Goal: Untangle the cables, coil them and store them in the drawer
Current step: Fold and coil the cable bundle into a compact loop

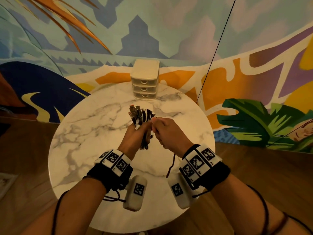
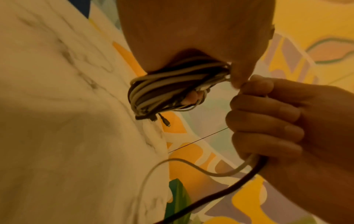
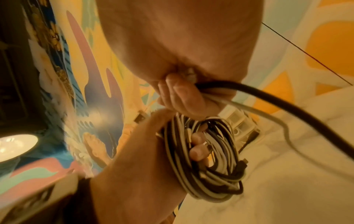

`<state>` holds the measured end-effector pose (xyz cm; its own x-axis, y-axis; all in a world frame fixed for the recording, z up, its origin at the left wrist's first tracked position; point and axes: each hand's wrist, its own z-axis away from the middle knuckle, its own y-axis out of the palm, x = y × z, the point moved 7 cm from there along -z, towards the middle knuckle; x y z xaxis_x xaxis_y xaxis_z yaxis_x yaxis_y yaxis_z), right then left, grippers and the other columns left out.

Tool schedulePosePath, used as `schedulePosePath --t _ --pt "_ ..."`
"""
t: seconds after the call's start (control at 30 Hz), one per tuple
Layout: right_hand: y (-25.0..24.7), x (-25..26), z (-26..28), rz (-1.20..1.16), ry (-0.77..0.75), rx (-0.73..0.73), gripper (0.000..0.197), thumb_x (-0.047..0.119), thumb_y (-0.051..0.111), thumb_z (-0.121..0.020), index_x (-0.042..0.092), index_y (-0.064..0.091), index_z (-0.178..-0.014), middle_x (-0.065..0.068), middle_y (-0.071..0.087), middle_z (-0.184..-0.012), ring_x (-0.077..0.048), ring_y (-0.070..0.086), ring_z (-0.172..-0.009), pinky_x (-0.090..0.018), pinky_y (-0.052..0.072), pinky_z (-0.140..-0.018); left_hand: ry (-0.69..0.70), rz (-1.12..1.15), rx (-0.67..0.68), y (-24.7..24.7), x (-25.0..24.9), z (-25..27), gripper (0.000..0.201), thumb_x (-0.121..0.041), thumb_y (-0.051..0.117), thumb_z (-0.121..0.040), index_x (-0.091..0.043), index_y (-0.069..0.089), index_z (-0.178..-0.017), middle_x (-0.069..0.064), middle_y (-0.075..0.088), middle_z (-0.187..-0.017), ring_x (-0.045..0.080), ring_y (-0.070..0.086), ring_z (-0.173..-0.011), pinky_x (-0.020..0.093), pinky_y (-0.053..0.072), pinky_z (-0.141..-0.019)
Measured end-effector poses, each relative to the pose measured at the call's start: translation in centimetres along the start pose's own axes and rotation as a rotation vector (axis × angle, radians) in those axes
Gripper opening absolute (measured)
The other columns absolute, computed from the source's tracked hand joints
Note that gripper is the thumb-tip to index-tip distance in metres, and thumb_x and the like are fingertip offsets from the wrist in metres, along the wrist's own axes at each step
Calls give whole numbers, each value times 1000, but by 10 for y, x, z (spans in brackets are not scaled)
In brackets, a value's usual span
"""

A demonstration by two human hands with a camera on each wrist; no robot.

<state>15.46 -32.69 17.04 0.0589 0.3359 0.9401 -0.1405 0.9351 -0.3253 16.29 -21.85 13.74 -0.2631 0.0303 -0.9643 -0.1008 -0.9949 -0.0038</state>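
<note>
A coil of black and white cables [image 1: 144,122] [image 2: 168,89] [image 3: 206,163] is held above the marble table [image 1: 94,133], with my left hand [image 1: 133,138] [image 3: 145,151] gripping it, fingers through the loops. Several plug ends [image 1: 133,109] stick up from the top of the coil. My right hand [image 1: 166,131] [image 2: 268,121] [image 3: 184,97] is fisted right beside the coil, gripping the loose black cable tail [image 2: 229,188] [image 3: 287,106] and a white one [image 2: 191,165]. The small cream chest of three drawers [image 1: 145,80] stands at the table's far edge, all drawers closed.
The round table sits against a painted mural wall [image 1: 237,48]. Wooden floor [image 1: 254,167] lies on both sides. A thin dark line [image 1: 218,44] hangs slanted at the right. A lit lamp [image 3: 15,144] shows in the right wrist view.
</note>
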Motion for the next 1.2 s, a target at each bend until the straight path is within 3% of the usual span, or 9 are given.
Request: schedulePosePath --t 0.1,0.23,0.3,0.43,0.63,0.83,0.9,1.0,1.2 --pt "6 3 1 -7 -13 -6 44 32 34 -101 17 45 -62 7 40 -46 -2 37 -33 -22 26 -48 -79 158 53 6 5 0 43 -39 45 -92 -18 52 -55 7 47 -55 21 44 -49 28 32 -49" --pt "24 5 14 40 -67 24 37 26 34 -102 12 52 -73 8 43 -54 -4 38 -48 -24 29 -54 -99 427 86 9 -3 -6 40 -42 42 -93 -12 65 -81 8 56 -73 20 53 -64 32 39 -61" --pt "34 2 25 72 -105 32 32 25 35 -102 9 55 -83 8 43 -62 -5 38 -55 -25 30 -58 -126 508 87 9 -8 -7 36 -43 50 -90 -12 66 -83 4 56 -69 17 52 -61 29 40 -62" --pt "60 -26 36 75 -62 180 39 31 40 -100 20 45 -63 4 45 -61 -13 40 -58 -31 34 -64 -74 483 78 5 -18 -7 22 -21 58 -87 -11 56 -68 3 48 -60 14 46 -51 26 42 -61" --pt "33 -93 28 310 234 290 45 25 51 -96 19 38 -53 3 37 -52 -4 31 -44 -24 29 -52 1 452 399 2 -44 9 22 -11 47 -79 -14 37 -59 -2 38 -52 9 30 -39 26 35 -57" --pt "-13 -87 7 516 329 412 25 29 57 -93 10 65 -79 -8 59 -72 -17 46 -63 -29 37 -64 -39 247 452 -6 -28 23 24 -14 61 -60 -13 37 -62 0 38 -51 10 31 -38 27 29 -55" --pt "-23 -92 11 245 428 450 29 21 63 -87 14 52 -61 -1 42 -49 -16 33 -44 -27 30 -51 -29 224 439 -11 -28 22 22 -14 60 -61 -13 38 -57 0 38 -51 10 30 -38 27 28 -55" --pt "-24 -95 16 -384 497 464 35 16 55 -80 20 32 -53 7 23 -44 -8 17 -37 -20 20 -39 6 180 420 -16 -30 21 22 -11 55 -68 -12 38 -53 1 37 -51 11 30 -39 27 27 -53" --pt "-22 -96 9 -763 585 73 31 26 47 -97 14 49 -68 8 32 -42 -7 26 -36 -18 26 -37 10 240 410 -9 -26 20 25 -17 62 -60 -12 38 -62 1 38 -53 11 30 -40 23 27 -48"
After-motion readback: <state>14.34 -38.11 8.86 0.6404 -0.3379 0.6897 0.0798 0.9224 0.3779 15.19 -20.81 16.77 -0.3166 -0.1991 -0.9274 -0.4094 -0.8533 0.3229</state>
